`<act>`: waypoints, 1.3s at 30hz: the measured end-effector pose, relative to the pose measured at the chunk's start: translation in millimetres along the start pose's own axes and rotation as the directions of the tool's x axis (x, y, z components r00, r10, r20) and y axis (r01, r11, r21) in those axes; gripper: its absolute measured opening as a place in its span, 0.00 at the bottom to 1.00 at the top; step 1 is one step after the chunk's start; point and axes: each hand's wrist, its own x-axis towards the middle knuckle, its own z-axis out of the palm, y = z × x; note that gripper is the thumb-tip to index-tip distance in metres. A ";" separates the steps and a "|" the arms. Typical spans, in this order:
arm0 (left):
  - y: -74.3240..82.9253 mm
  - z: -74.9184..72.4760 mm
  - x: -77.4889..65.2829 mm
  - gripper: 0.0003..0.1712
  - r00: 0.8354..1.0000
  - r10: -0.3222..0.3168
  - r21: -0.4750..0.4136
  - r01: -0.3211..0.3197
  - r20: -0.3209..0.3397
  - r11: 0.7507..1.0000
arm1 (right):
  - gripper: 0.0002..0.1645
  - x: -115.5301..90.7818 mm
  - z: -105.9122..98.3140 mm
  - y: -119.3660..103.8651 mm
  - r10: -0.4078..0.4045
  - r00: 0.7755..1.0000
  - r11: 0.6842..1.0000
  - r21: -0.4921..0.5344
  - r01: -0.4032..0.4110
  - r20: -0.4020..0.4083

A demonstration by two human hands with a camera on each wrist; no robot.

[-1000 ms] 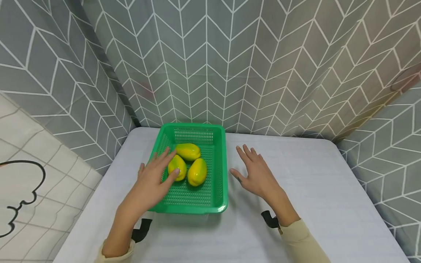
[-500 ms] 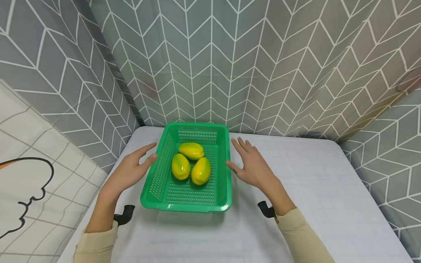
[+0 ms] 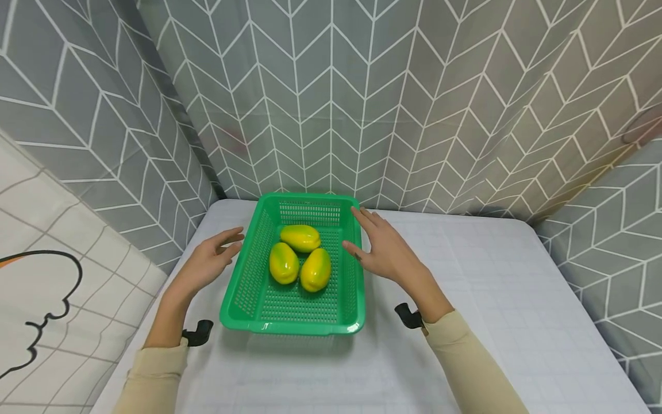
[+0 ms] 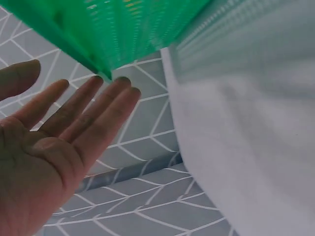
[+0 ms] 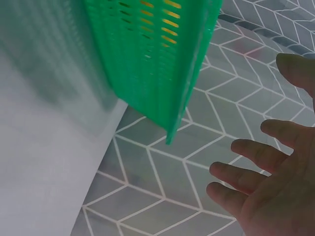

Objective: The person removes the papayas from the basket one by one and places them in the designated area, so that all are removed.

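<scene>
A green plastic basket [image 3: 289, 328] stands on the white table with three yellow-green fruits [image 3: 315, 270], papaya- or mango-like, grouped inside it. Just left of the basket's rim is my left hand [image 3: 207, 261], holding nothing, its fingers pointing toward the basket. On the other side my right hand [image 3: 388, 250] hovers with fingers spread, thumb and fingertips over the right rim in the head view. Both wrist views show bare palms, the left hand [image 4: 54, 142] close below the basket's edge and the right hand [image 5: 270, 177] apart from the basket wall [image 5: 147, 64].
The white tablecloth [image 3: 491, 287] extends to the right of the basket and in front of it. Grey herringbone curtains [image 3: 331, 103] hang behind the table and at both sides. A white grid-patterned cloth [image 3: 67, 322] lies at the left.
My left hand has withdrawn from over the fruits to the basket's left side. My right hand has moved left, to the basket's right rim. The fruits keep their places in the basket.
</scene>
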 end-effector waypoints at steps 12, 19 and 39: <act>-26.4 9.0 20.4 0.34 1.000 -0.004 -0.093 0.003 -0.012 0.996 | 0.48 25.0 5.5 -11.9 -0.047 0.999 0.998 0.039 0.047 -0.003; -32.7 12.8 26.9 0.35 0.999 -0.041 -0.093 0.041 -0.003 0.995 | 0.46 43.6 6.9 -19.9 -0.058 0.998 0.995 0.082 0.057 0.000; -45.3 14.2 37.0 0.38 0.999 -0.044 -0.181 0.046 0.017 0.982 | 0.43 82.8 15.9 -41.6 -0.089 0.995 0.985 0.154 0.082 0.037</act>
